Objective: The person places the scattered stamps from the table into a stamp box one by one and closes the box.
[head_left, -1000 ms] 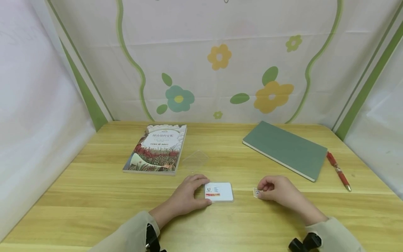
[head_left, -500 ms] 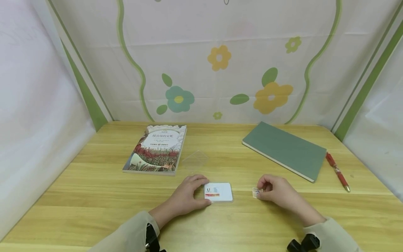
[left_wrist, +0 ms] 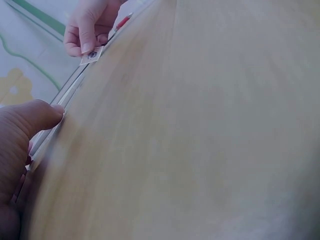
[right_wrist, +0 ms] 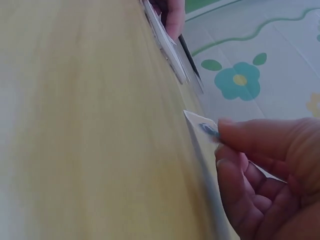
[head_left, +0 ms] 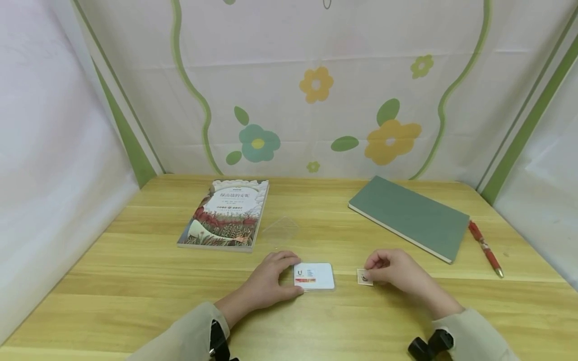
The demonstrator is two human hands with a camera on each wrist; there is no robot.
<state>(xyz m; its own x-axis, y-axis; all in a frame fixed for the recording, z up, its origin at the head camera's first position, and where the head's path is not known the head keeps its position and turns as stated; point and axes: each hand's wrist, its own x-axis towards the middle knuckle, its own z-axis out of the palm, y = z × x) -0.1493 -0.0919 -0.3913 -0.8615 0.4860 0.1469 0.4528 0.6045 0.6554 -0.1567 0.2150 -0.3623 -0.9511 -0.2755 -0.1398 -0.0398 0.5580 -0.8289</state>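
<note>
My left hand [head_left: 268, 282] lies on the wood table and grips the left end of a flat clear case [head_left: 321, 277] between thumb and fingers. A white card printed with a U logo and a red-orange strip shows in the case. To the right, my right hand [head_left: 397, 273] pinches a small stamp-like paper square [head_left: 363, 277] between thumb and index finger. The square has a pale border and a dark printed picture, as the right wrist view shows, and its free corner points toward the case. A short gap of table separates the square from the case.
A clear plastic lid-like sheet [head_left: 281, 229] lies behind the left hand, beside an illustrated paperback book [head_left: 226, 215]. At the back right lies a green notebook [head_left: 408, 216], with a red pen [head_left: 485, 249] along its right side. A flower-printed curtain [head_left: 271, 60] rises behind the table.
My right hand has shifted slightly left with the paper square, and more of the square now shows past the fingertips. The left hand keeps its grip on the case.
</note>
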